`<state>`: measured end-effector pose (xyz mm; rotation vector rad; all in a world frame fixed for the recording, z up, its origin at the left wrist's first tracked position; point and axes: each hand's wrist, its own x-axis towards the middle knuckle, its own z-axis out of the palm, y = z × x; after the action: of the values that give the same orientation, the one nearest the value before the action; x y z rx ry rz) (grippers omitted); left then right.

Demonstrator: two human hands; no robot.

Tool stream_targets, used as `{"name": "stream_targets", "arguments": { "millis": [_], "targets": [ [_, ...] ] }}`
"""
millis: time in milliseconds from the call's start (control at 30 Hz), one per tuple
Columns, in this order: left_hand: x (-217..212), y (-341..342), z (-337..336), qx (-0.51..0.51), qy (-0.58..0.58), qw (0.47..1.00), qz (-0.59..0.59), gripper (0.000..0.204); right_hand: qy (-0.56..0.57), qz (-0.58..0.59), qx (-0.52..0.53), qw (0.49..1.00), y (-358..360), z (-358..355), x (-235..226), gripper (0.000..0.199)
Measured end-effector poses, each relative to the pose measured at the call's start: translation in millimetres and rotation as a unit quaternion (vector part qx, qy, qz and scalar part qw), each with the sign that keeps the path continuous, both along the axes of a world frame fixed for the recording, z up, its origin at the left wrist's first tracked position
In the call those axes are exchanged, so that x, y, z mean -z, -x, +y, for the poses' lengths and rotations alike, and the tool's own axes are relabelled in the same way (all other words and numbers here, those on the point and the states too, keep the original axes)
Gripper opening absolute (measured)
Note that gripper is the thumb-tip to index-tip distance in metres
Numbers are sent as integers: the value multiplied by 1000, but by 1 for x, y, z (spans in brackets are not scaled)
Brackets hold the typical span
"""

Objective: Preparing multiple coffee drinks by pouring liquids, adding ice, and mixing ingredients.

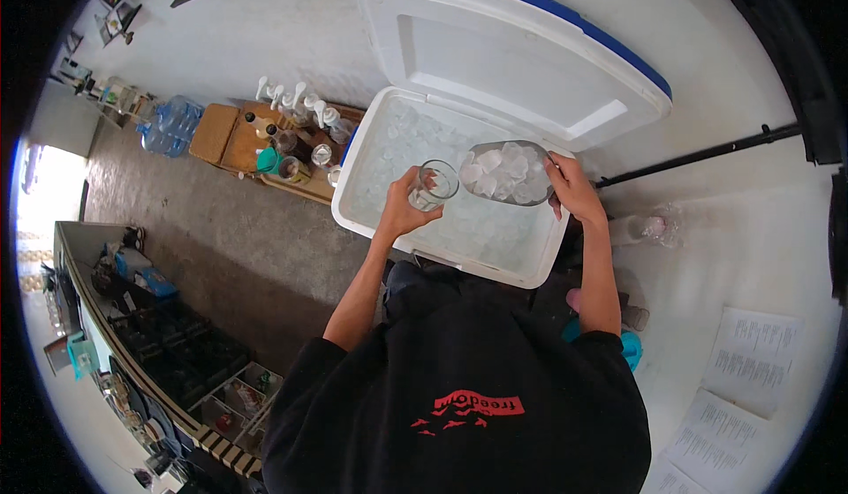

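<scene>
A white cooler [347, 196] full of ice stands in front of me, its blue-edged lid [495, 48] raised against the wall. My left hand [405, 204] is wrapped round a clear drinking glass [436, 181], held over the ice with its mouth facing up. Just to the right of the glass, my right hand [576, 189] grips the end of a grey ice scoop [481, 196]. Large ice cubes [510, 172] are heaped in the scoop. Its tip is close to the rim of the glass; whether they touch I cannot tell.
Left of the cooler, a low wooden table [311, 188] holds several pump bottles [336, 125], other bottles and cups. A blue water jug [172, 126] stands beyond it. A counter with crates [190, 344] is at the lower left. On the right wall are a black bar [698, 158] and paper sheets [751, 353].
</scene>
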<state>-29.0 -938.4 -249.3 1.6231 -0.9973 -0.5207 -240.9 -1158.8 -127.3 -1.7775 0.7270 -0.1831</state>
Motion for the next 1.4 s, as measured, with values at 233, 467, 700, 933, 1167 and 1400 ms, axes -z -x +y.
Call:
{"name": "stream_targets", "arguments": {
  "millis": [233, 467, 700, 933, 1167, 1400],
  "targets": [
    [-22, 0, -15, 57, -34, 996, -65, 56, 18, 49, -28, 998, 1, -2, 3, 24],
    [-28, 2, -18, 53, -24, 995, -81, 59, 44, 66, -40, 996, 2, 0, -2, 23],
    [-30, 3, -20, 40, -7, 996, -75, 60, 22, 48, -17, 998, 16, -2, -1, 24],
    [-41, 5, -19, 6, 10, 996, -85, 58, 6, 9, 69, 998, 41, -7, -9, 27],
    [-60, 4, -19, -22, 27, 999, -33, 56, -22, -5, 126, 992, 61, -13, -6, 28],
    [-92, 6, -17, -9, 18, 999, 34, 57, -20, -3, 130, 991, 65, -12, 28, 31]
  ]
}}
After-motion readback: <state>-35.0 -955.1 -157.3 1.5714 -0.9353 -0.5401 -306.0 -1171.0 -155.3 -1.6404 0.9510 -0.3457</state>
